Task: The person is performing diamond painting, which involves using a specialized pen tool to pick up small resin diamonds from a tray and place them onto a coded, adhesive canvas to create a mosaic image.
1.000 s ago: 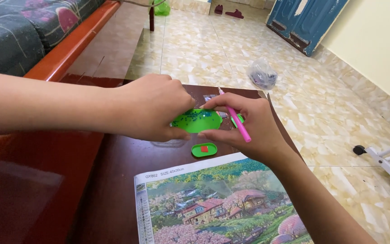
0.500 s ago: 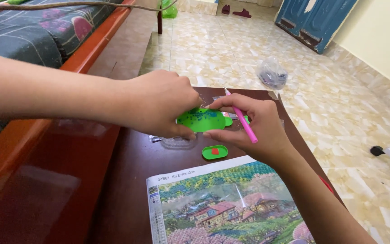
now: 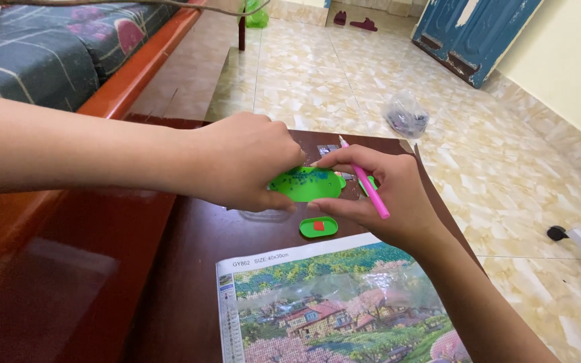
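Both hands sit slightly lower in view than 0.5 s ago, grip unchanged. Canvas (image 3: 331,302) lies on the table (image 3: 189,269). Left hand (image 3: 247,161) and right hand (image 3: 384,191) pinch the tray (image 3: 306,185) above the table; right also holds the pen (image 3: 366,180). Wax dish (image 3: 319,226) lies just below.

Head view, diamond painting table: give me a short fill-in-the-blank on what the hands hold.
1. Both hands hold a bead tray coloured ____.
2. The right hand also holds a ____ pen.
3. The small oval dish holds a ____ square.
4. The printed canvas lies on a dark ____ table.

Missing words: green; pink; red; brown
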